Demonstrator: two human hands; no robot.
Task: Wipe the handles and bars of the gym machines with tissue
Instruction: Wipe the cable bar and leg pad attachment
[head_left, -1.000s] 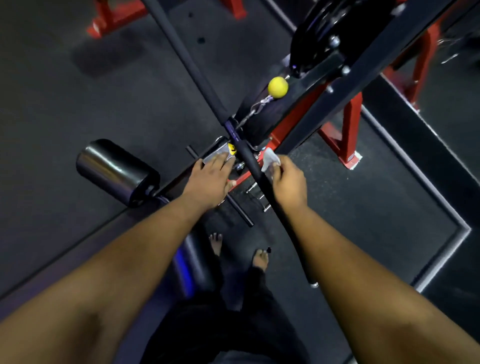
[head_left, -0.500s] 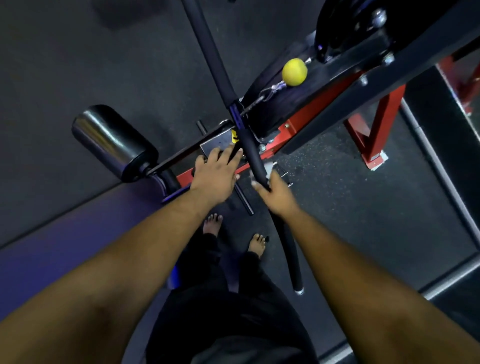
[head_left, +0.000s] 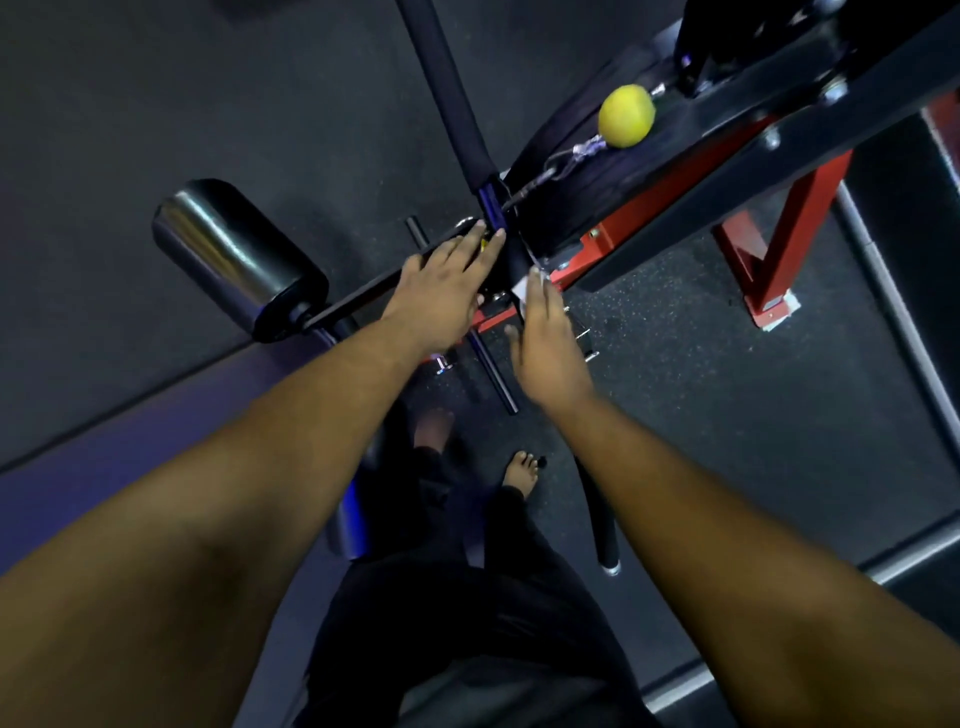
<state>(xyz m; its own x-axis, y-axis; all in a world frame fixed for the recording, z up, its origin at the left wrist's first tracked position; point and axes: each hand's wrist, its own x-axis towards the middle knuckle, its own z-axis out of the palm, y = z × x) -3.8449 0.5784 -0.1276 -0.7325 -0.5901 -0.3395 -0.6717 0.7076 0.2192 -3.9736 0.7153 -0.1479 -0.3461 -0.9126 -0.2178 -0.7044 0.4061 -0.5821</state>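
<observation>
Now both hands have let go of the long black padded bar (head_left: 451, 88): left hand (head_left: 441, 291) flat, fingers straight, touching its centre; right hand (head_left: 545, 332) relaxed beside it, white tissue (head_left: 522, 287) at its fingertips. Wiping seems paused.

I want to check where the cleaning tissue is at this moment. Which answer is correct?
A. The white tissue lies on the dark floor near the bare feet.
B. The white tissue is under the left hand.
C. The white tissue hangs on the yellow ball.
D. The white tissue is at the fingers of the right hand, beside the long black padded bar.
D: the white tissue shows at the fingers of the right hand, next to the long black padded bar.
</observation>
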